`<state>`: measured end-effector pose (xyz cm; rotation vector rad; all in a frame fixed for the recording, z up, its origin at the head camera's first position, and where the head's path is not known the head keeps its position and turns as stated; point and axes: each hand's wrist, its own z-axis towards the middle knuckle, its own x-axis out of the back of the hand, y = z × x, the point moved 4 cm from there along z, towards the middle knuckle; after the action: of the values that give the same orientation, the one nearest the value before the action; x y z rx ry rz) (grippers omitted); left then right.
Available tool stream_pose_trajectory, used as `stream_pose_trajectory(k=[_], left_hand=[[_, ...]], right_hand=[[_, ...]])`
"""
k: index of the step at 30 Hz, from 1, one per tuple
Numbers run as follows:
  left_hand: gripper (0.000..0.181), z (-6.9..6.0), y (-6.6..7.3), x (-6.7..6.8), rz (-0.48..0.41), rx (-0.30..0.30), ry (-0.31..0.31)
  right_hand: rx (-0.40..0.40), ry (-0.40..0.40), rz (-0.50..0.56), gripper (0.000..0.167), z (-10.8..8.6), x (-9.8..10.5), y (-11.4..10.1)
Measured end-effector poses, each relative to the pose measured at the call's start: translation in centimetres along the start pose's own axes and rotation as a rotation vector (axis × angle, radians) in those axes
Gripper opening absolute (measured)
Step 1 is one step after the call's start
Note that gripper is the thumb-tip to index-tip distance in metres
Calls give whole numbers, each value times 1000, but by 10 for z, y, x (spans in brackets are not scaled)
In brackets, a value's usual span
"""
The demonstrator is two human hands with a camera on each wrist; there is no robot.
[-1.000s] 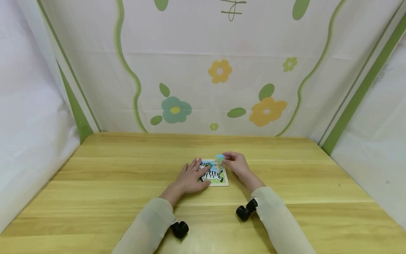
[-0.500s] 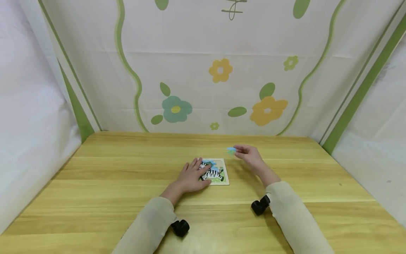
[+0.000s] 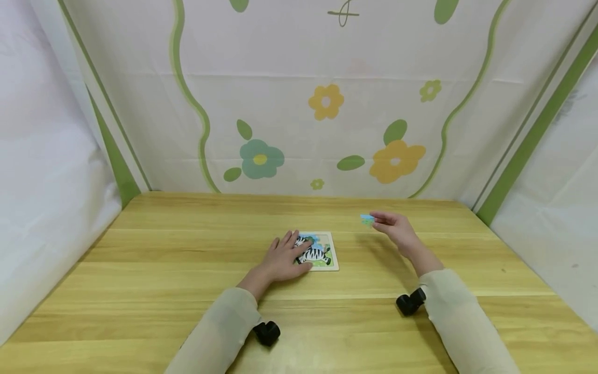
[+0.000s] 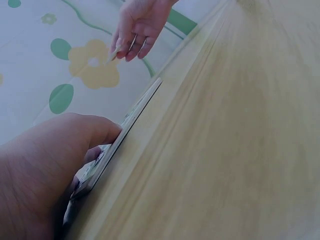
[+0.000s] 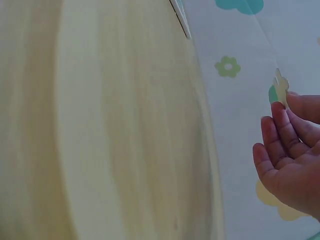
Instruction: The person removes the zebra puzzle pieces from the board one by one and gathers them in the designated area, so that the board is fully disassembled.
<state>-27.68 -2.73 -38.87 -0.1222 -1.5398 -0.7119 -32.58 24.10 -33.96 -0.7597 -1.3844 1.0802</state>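
Observation:
A square zebra puzzle board (image 3: 334, 266) with a pale frame lies on the table. Across its left part rests my left hand (image 3: 279, 261), fingers spread and fairly straight; in the left wrist view the thumb of that hand (image 4: 45, 160) lies on the board's edge (image 4: 131, 120). Part of the picture is hidden under it. My right hand (image 3: 401, 235) is raised above the table to the right of the board, pinching a small blue and green puzzle piece (image 3: 367, 219). In the right wrist view the piece (image 5: 281, 89) stands between thumb and fingertips. A bare tan patch shows in the board's upper right.
The wooden table (image 3: 187, 249) reaches back to a white curtain (image 3: 289, 67) with flowers and leaves. White cloth also hangs at the left and right sides. A black device (image 3: 267, 333) is on the left wrist and another (image 3: 411, 302) on the right.
My right hand has moved away from the board to the right, carrying the pinched piece that was over the board's upper right corner. The left hand has stayed on the board.

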Motion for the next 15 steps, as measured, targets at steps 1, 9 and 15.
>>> stream_pose_trajectory(k=[1, 9, 15], left_hand=[[58, 0, 0, 0, 1, 0, -1], [59, 1, 0, 0, -1, 2, 0], [59, 0, 0, 0, -6, 4, 4]], right_hand=[[4, -1, -2, 42, -1, 3, 1], [7, 1, 5, 44, -9, 27, 14], [32, 27, 13, 49, -13, 44, 30]])
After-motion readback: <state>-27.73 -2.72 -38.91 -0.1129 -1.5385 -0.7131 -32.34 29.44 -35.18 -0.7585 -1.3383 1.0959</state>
